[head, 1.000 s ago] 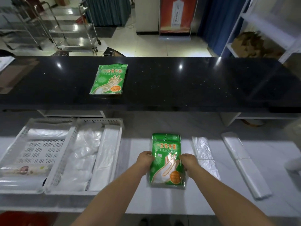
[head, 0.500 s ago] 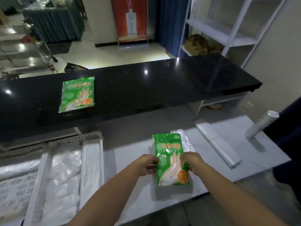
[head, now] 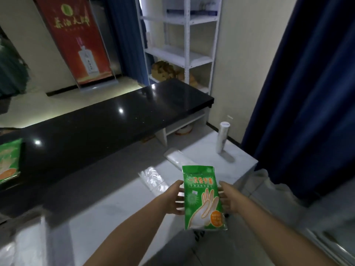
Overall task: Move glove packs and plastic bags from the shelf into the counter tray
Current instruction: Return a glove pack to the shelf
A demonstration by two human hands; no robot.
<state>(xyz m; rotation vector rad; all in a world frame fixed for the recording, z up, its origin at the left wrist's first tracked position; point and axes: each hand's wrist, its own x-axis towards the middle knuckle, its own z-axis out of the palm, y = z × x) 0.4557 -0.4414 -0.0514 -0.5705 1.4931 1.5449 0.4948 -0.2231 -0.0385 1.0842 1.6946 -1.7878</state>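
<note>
I hold a green glove pack (head: 202, 198) upright in the air over the near right part of the white counter (head: 115, 217). My left hand (head: 175, 198) grips its left edge and my right hand (head: 228, 198) grips its right edge. A second green glove pack (head: 8, 162) lies on the black upper counter (head: 107, 127) at the far left, cut off by the frame. Two clear plastic bag packs lie on the white counter: one (head: 153, 179) just beyond my left hand, another (head: 175, 157) further back. The tray is out of view.
A roll of clear plastic film (head: 222, 138) stands near the white counter's right end. White shelving (head: 184, 45) stands behind the black counter's end. A dark blue curtain (head: 307, 93) hangs on the right. A red banner (head: 76, 39) stands at the back.
My view has swung to the right, so the tray has left the frame. Both hands have lifted the glove pack off the white counter and carried it rightwards.
</note>
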